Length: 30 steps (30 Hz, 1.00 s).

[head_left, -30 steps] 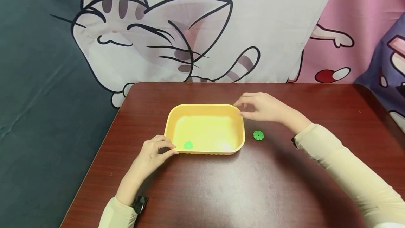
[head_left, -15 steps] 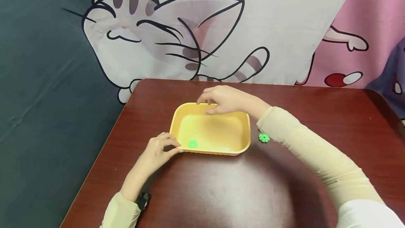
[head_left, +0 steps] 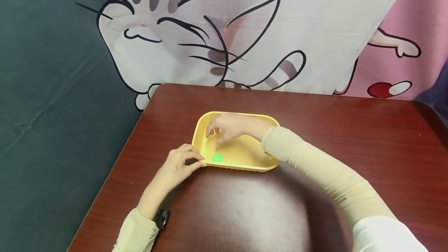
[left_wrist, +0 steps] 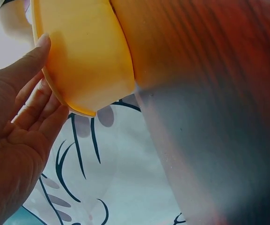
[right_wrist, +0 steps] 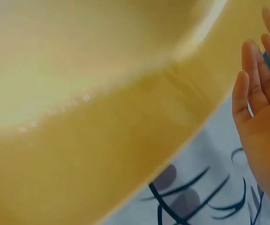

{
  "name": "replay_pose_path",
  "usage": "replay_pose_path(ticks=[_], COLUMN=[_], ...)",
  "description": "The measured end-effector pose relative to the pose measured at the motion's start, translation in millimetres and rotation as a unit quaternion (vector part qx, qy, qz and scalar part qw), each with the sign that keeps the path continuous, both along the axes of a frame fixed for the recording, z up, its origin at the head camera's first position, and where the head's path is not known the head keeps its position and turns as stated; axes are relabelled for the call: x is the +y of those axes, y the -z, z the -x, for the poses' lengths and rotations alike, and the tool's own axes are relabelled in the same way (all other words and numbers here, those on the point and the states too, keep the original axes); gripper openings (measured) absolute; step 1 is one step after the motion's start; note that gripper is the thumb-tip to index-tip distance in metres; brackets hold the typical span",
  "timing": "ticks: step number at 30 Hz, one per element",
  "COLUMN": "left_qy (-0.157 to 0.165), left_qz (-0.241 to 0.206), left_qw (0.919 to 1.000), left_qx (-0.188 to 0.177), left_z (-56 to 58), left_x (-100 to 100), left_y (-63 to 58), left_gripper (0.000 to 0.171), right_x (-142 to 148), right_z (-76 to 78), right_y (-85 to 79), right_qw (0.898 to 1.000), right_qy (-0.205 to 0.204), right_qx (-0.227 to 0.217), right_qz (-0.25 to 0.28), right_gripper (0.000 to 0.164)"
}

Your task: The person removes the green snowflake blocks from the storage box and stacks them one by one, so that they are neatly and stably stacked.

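Observation:
A yellow plastic basin (head_left: 245,162) stands on the table, its inside facing up. My left hand (head_left: 180,166) pinches its rim at the near left corner; in the left wrist view, the thumb (left_wrist: 32,58) lies against the outer wall and the fingers are behind the rim. Inside the basin, near that corner, is a small flat green disc (head_left: 217,157). My right hand (head_left: 227,127) reaches over the far rim into the basin, with loosely bent fingers holding nothing, a short way beyond the disc. The right wrist view shows the same hand's fingers (right_wrist: 254,89) apart beside the basin wall.
The dark red wooden table (head_left: 196,213) extends around the basin, with its far edge close behind. A cloth with a cartoon cat (head_left: 196,42) hangs beyond that edge. My right sleeve (head_left: 315,166) crosses over the basin's right end. Black straps (head_left: 162,219) sit on the wrist.
My right hand has moved left from the far right rim, along the far side and into the basin. The second green disc, right of the basin, is now hidden by the sleeve. The left hand keeps its grip.

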<state>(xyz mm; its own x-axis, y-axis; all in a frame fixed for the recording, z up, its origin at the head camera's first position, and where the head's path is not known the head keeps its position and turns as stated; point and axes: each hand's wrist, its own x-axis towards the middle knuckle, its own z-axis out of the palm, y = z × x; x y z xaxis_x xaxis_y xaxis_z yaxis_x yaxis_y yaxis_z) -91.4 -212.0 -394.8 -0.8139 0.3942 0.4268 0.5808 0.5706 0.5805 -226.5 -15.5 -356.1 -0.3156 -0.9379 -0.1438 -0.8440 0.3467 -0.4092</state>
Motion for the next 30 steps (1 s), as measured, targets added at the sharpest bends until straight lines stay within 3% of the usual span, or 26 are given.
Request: replay_pose_path(ticks=[5, 10, 23, 26, 30], left_qy=[0.001, 0.004, -0.002, -0.003, -0.005], left_qz=[0.002, 0.000, 0.009, 0.010, 0.015], left_qw=[1.0000, 0.9997, 0.9999, 0.9999, 0.9999], left_qx=[0.009, 0.023, 0.014, 0.007, 0.002], left_z=[1.3, 1.8, 0.7, -0.1, -0.3], left_x=[1, 1, 1, 1, 1], left_y=[0.5, 2.1, 0.7, 0.0, -1.2], left_gripper=[0.014, 0.015, 0.016, 0.016, 0.015], right_x=[-4, -7, -8, -10, -11], right_z=[-6.6, -13.4, -10.9, -12.8, -16.8], right_y=[15.5, 29.2, 43.5, 42.7, 38.8], right_qw=[0.998, 0.995, 0.990, 0.991, 0.994], right_qy=[-0.007, -0.036, -0.023, -0.022, -0.033], right_qx=[-0.017, -0.042, -0.131, -0.120, -0.072], right_qz=[-0.059, -0.078, -0.044, -0.059, -0.072], right_gripper=[0.047, 0.055, 0.034, 0.033, 0.030])
